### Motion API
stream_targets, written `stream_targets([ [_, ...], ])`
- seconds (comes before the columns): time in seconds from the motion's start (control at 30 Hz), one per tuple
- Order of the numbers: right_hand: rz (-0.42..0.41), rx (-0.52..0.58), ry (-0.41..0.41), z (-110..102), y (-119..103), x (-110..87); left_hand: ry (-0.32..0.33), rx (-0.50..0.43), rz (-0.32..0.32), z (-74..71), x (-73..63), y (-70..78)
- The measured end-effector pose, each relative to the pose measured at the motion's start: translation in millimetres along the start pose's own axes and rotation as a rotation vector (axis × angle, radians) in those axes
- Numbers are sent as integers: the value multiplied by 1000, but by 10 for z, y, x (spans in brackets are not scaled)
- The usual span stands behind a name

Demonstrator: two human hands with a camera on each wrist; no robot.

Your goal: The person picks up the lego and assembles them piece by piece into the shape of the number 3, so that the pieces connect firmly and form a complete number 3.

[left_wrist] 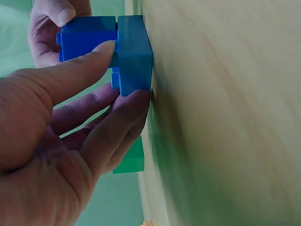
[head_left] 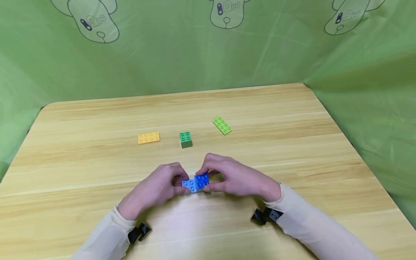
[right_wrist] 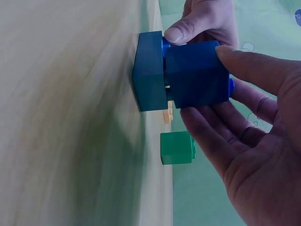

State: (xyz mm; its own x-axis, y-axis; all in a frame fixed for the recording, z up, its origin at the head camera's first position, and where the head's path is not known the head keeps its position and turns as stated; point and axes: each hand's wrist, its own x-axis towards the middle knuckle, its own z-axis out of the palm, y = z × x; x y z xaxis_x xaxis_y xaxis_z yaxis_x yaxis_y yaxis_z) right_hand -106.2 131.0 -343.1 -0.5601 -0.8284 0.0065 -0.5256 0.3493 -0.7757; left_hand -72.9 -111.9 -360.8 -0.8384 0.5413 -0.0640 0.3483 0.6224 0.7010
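Observation:
Near the front middle of the table, a light blue brick [head_left: 188, 185] lies studs up. My left hand [head_left: 159, 185] holds its left end between thumb and fingers. A dark blue square brick [head_left: 202, 181] sits over the right part of the light blue one. My right hand [head_left: 236, 177] pinches this dark blue brick between thumb and fingertips. In the right wrist view a narrow gap with studs shows between the dark blue brick [right_wrist: 197, 75] and the lower brick [right_wrist: 149, 73]. The left thumb tip lies at that seam in the left wrist view.
Beyond the hands stand a green square brick [head_left: 186, 140], a flat orange-yellow plate brick [head_left: 148, 138] to its left and a flat lime green plate brick [head_left: 222, 125] to its right. A green printed curtain [head_left: 182, 61] hangs behind the wooden table [head_left: 276, 119].

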Motion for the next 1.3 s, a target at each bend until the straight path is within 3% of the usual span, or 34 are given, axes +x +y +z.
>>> stream_targets([
  [0.37,15,17,-19,-12,35,37,19,29,23,27,-23,5],
  [0.87,72,165,6,48,63,56,-3,31,4,33,-24,53],
  [1.3,50,3,-9,24,55,13,0,70,28,36,-32,60],
])
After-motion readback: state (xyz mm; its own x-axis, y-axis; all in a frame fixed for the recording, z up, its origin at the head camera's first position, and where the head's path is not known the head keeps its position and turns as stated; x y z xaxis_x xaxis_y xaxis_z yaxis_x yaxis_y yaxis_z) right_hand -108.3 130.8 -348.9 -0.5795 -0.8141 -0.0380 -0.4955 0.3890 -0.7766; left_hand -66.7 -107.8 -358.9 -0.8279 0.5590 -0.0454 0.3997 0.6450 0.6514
